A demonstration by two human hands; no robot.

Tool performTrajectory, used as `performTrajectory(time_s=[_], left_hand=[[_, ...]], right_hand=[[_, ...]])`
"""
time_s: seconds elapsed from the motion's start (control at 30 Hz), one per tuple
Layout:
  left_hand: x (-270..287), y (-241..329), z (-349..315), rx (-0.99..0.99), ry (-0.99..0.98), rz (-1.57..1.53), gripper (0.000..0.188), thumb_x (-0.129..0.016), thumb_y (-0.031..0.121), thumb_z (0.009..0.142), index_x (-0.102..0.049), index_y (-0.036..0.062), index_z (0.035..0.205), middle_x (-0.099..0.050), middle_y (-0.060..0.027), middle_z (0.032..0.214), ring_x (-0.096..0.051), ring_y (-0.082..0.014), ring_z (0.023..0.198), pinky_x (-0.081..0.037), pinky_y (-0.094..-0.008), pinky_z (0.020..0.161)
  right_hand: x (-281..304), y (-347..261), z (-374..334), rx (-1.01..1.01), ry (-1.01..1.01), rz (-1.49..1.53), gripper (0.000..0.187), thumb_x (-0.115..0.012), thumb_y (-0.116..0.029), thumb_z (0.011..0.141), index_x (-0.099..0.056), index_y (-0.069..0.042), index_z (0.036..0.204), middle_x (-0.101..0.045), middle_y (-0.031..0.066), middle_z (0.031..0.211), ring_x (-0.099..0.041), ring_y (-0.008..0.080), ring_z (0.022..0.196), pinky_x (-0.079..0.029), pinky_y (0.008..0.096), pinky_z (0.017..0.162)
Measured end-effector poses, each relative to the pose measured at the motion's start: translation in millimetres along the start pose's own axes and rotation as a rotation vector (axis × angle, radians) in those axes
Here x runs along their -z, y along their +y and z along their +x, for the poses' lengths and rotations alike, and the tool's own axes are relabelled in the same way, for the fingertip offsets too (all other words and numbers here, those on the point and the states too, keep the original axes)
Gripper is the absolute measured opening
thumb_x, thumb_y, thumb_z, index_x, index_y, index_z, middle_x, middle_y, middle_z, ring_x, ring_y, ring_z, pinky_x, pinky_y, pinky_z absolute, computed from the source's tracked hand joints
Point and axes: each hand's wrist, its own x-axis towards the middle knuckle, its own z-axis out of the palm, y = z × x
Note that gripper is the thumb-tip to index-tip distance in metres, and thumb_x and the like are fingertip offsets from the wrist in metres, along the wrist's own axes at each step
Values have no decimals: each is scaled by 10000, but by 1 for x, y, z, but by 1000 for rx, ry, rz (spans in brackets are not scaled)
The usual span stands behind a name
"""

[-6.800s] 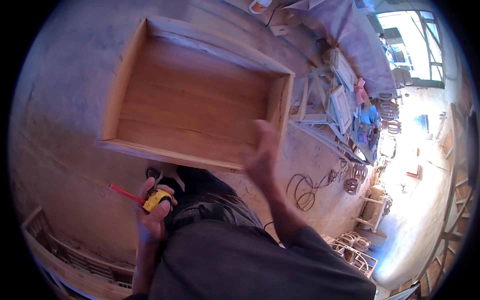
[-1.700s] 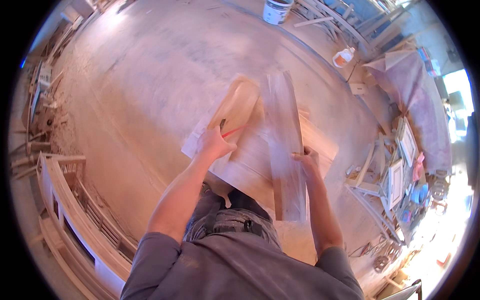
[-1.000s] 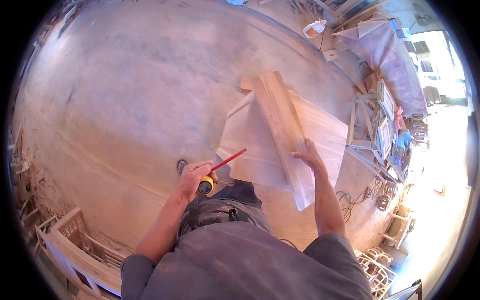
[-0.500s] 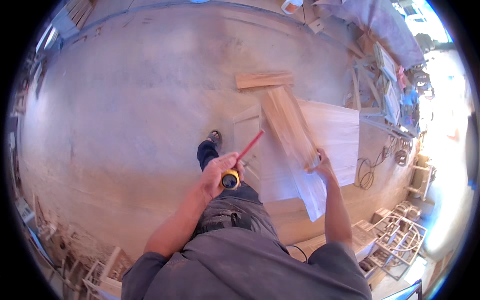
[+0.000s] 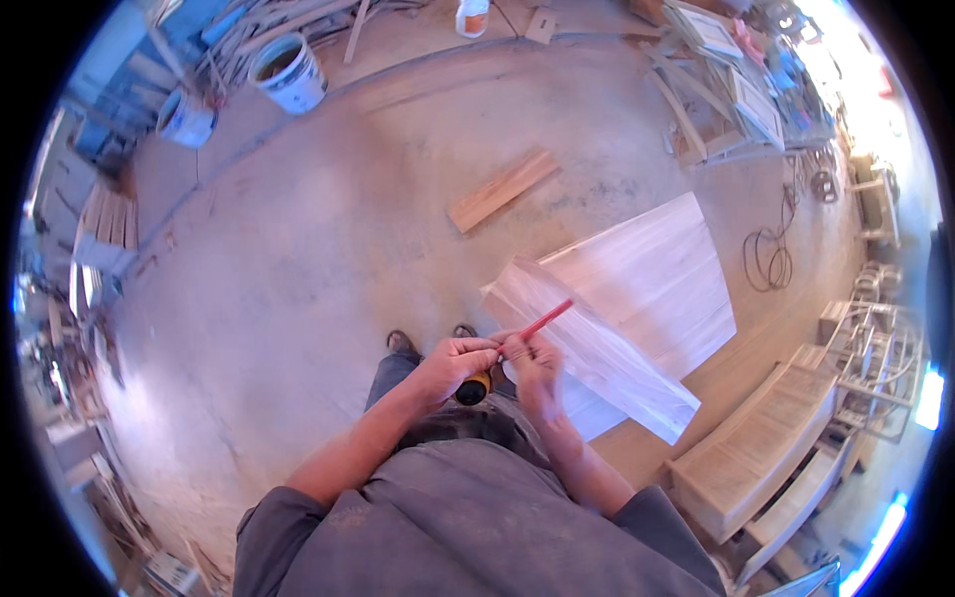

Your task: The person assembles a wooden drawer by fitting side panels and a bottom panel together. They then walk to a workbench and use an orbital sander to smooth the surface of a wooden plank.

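In front of my waist, my left hand (image 5: 456,368) is closed around a yellow and black tape measure (image 5: 473,389). My right hand (image 5: 535,370) has come right beside it, its fingers pinching the near part of a red pencil (image 5: 550,315) that points away to the right. Whether the left fingertips also touch the pencil is hard to make out. Just beyond my right hand, a long wooden board (image 5: 612,358) lies slantwise over a wide pale wood panel (image 5: 657,264). A shorter board (image 5: 504,189) rests on the floor farther off.
White buckets (image 5: 288,75) and piled wood strips (image 5: 298,25) stand at the far left. Frames (image 5: 756,109) lean at the far right, near a coiled cable (image 5: 769,259). Wooden furniture (image 5: 756,438) stands at near right. My feet (image 5: 401,343) are on the dusty floor.
My right hand has let go of the long board and moved left to the red pencil. The view has turned, and the long board now lies lower on the panel.
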Motion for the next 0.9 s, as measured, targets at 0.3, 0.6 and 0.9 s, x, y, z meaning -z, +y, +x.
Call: performTrajectory(time_s=[0.3,0.6,0.9], left_hand=[[118,91,34,176,179,201,511,-629,268,985,-517,-77,1345,-720,-107,874,-638,-114,750,-508,-245,690],[261,266,106,198,134,277,276,-560,272,996,-648,15,1048,-720,-126,854,-648,-162,698,-520,-283,640],[377,341,143,248,402,295,249,-576,243,960,-642,25,1059,-700,-121,813,-620,-151,730,-488,-282,681]], right_hand=[[-53,-207,55,1264,555,-419,247,-488,-213,1055,-503,19,1139,-665,276,998,-632,291,780,-534,440,776],[-152,-311,155,1065,477,-943,521,-537,-350,1036,-448,86,1306,-604,273,1196,-628,252,954,-543,375,868],[-210,-457,265,859,-552,-1678,653,-692,-290,919,-357,61,1356,-595,230,1221,-626,236,1015,-527,329,891]])
